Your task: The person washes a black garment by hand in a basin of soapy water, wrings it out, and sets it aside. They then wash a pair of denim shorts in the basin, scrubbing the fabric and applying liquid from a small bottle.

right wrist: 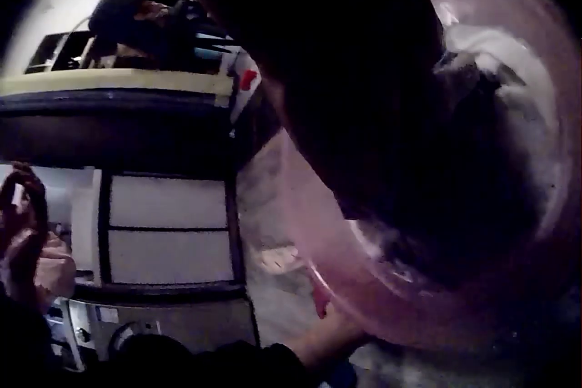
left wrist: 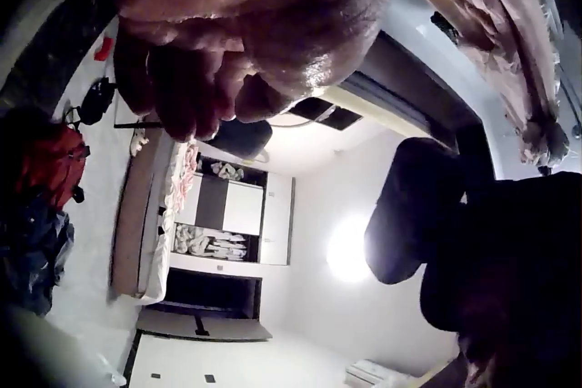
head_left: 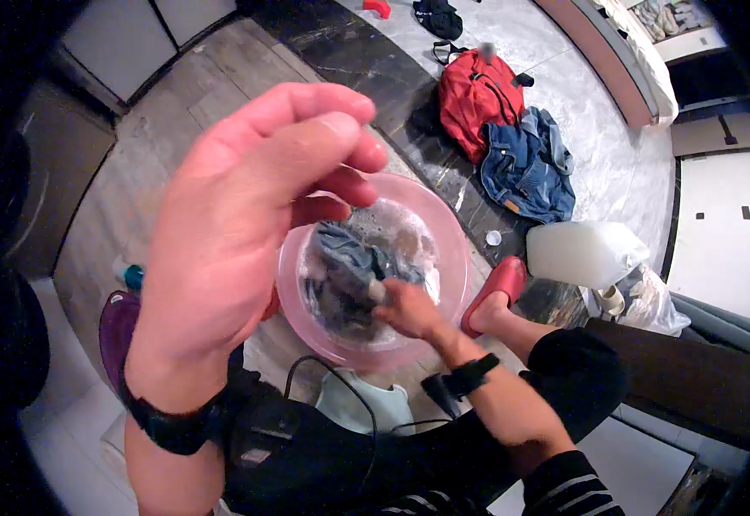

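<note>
- Head view: your left hand [head_left: 242,215] is raised above the left side of the round pink plastic basin [head_left: 454,249], its fingers loosely bent and gripping nothing.
- Your right hand [head_left: 411,310] is inside the basin, fingers curled round one small pale object [head_left: 378,291], too blurred to name.
- The wet blue-grey cloth [head_left: 345,249] lies in foamy water, just ahead of that grip and to its left; you have one basin, but the bunched folds don't show how many cloths.
- Beyond the basin you have one red fabric backpack [head_left: 478,95], one blue denim garment [head_left: 530,168] touching it, and one translucent white plastic container [head_left: 586,254] near your red slipper [head_left: 506,279].
- Left wrist view: your one left hand shows wet, its fingers bent; the backpack and denim garment lie at the left edge.
- Right wrist view: the one basin shows at the right; its contents and your right hand's grip are too dark to tell.
</note>
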Available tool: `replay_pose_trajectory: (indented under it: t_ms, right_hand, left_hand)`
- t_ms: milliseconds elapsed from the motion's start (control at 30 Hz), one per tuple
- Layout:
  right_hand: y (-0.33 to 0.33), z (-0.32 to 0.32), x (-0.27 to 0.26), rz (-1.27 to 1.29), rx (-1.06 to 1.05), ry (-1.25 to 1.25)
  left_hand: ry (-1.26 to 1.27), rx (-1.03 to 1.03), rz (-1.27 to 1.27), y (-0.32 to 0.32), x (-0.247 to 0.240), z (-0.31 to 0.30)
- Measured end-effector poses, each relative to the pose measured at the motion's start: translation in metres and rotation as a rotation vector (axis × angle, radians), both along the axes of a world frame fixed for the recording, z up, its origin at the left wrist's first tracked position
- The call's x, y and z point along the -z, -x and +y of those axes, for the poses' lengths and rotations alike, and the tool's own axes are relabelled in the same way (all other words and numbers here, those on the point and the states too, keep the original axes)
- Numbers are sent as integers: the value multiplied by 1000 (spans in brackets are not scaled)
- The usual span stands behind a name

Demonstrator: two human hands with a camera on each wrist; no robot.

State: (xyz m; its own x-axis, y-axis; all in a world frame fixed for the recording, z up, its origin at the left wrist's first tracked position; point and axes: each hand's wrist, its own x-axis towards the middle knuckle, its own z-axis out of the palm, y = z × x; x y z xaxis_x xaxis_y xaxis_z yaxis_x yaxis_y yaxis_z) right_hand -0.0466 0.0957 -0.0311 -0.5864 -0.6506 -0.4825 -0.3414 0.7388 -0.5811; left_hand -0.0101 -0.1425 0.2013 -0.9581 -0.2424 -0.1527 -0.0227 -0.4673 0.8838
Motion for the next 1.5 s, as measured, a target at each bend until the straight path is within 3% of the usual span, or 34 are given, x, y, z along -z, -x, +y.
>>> replay_pose_trajectory:
  t_ms: [67,133,200,267,300,500,600,667,800,833,933,1033,1133,1500]
  right_hand:
    - [22,2,-36,-103,-1,-38]
    - [34,9,-67,-168,25,124]
    - [39,9,-112,-98,11,142]
    - [42,6,-160,-170,64,105]
    - [38,0,-186,-273,208,131]
    - [49,14,-230,-79,248,425]
    - [50,17,-259,-61,318,409]
    - [50,25,-256,-80,384,488]
    - [54,35,-235,-48,462,606]
    - [55,37,-231,-82,489,626]
    - [58,40,-221,-166,555,672]
    - [64,44,-217,-200,581,668]
    - [68,48,-215,-215,607,637]
    - [86,53,-175,-542,769,625]
  left_hand:
    - [40,-3,-19,0,-1,6]
    - [80,9,-22,2,1,8]
    - [81,22,-13,2,1,9]
    - [94,48,-19,2,3,7]
    - [105,72,-30,3,6,7]
    - [352,295,-107,9,20,18]
    - [547,441,-164,10,25,30]
    - [732,551,-113,8,35,35]
    - [1016,526,-5,4,70,54]
    - [1097,562,-75,2,74,59]
    - [1150,556,-54,10,93,66]
    - [1107,670,-211,20,93,67]
    - [1080,600,-260,21,77,68]
    - [456,303,-247,9,62,74]
